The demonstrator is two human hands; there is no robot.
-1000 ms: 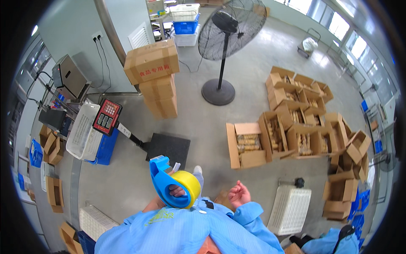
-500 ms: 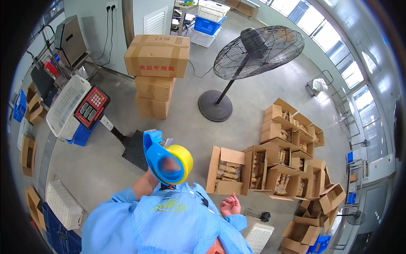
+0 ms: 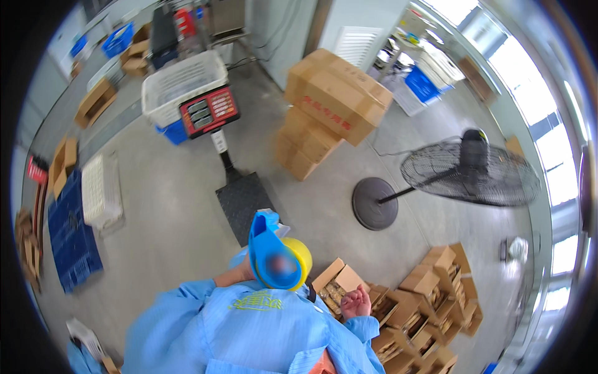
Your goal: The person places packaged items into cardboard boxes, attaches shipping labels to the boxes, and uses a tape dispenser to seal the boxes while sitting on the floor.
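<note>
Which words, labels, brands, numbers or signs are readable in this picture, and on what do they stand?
Wording is not copied out here.
Top carton: red printed characters.
Blue smock: yellow-green characters, on the chest.
Scale panel: markings too small to read.
Red object, left edge: white marks, too blurred to read.

Smooth plastic, matt cardboard, woven cloth and dark metal.
The blue tape dispenser is smooth moulded plastic, and its yellow tape roll has a glossy film surface; the blue jacket is soft, creased cloth with a fine stripe. The stacked cartons are matt brown cardboard sealed with shinier tape, the white crate is plastic, and the fan guard is thin metal wire. The black scale platform seems to be textured metal, though blur leaves this uncertain.
</note>
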